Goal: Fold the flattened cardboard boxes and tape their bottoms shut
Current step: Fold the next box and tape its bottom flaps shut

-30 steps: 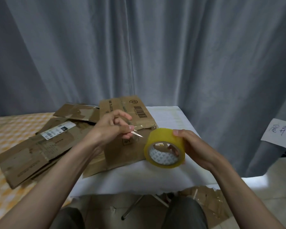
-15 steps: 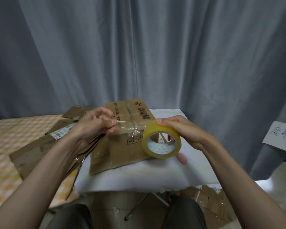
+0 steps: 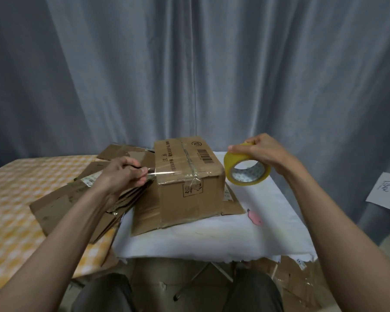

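A folded cardboard box [image 3: 189, 183] stands on the white-covered table [image 3: 245, 230], barcode side up, with old tape along its top seam. My right hand [image 3: 263, 152] grips a yellow roll of clear tape [image 3: 247, 171] just right of the box. My left hand [image 3: 122, 176] pinches the free end of the tape at the box's left side. A clear strip of tape [image 3: 178, 173] stretches between my hands over the box's top near its front edge. Several flattened boxes [image 3: 77, 199] lie stacked to the left.
A yellow checked surface [image 3: 20, 199] adjoins the table on the left. A pink object [image 3: 254, 218] lies on the white cloth. Grey curtains [image 3: 189, 75] hang behind. More cardboard [image 3: 302, 282] lies on the floor, and a paper sign [image 3: 387, 190] is at the right.
My hands have drawn apart: the roll went right past the box and the left hand pulled the tape end left, so the strip now spans the box.
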`<state>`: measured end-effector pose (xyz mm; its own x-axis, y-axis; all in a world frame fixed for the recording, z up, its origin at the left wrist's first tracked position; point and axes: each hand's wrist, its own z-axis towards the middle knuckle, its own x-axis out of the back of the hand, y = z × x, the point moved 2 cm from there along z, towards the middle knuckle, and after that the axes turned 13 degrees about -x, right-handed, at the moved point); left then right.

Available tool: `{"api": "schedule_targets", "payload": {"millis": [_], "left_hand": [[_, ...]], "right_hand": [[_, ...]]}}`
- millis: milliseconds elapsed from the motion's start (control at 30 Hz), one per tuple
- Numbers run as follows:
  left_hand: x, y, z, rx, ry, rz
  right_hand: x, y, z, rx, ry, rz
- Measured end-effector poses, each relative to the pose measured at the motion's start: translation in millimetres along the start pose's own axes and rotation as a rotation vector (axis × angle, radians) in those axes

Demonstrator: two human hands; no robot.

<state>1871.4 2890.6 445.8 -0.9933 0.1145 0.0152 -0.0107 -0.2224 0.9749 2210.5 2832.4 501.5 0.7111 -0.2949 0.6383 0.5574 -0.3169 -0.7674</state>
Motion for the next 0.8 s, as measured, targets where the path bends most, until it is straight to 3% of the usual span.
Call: {"api": "schedule_targets", "payload": {"millis": [267, 800], "left_hand": [[8, -12, 1, 0.06, 0.057, 0.002], [2, -39, 12, 0.249, 0.028, -0.043]], "right_hand": [[-9, 1, 14, -0.06, 0.142, -0.267], [-27, 18, 61, -0.139, -0.008, -0.389]]}}
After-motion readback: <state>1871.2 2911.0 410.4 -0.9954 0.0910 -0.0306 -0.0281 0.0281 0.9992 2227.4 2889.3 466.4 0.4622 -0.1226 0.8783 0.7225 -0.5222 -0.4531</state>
